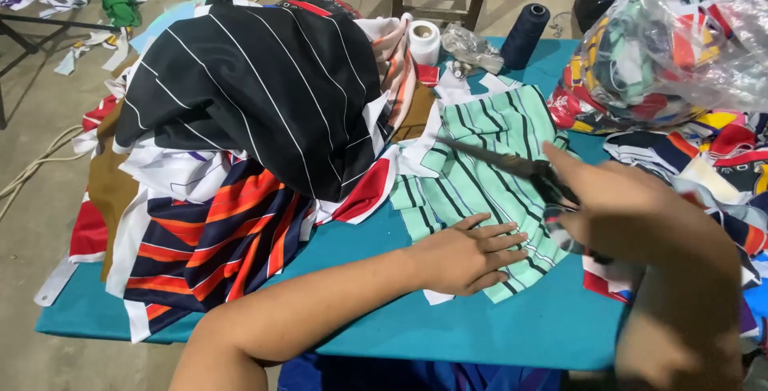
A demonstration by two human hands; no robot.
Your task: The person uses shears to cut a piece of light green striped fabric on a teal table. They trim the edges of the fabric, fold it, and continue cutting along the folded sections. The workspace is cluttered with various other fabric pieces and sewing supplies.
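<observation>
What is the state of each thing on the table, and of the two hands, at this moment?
Left hand: flat, fingers spread, pressing on the green striped fabric.
Right hand: closed around the scissors, raised over the fabric.
Scissors: blades appear closed, pointing left.
Green striped fabric: spread flat, partly folded.
Black striped fabric: heaped on the cloth pile.
Plastic bag: full of scraps.
Dark thread spool: upright.
White roll: upright.

2 hands [468,259] [632,207], 1 pr scissors [512,168], 2 thread spools [424,41] [525,35], 1 clear bag [680,39] of scraps, 1 green striped fabric pc [472,175].
</observation>
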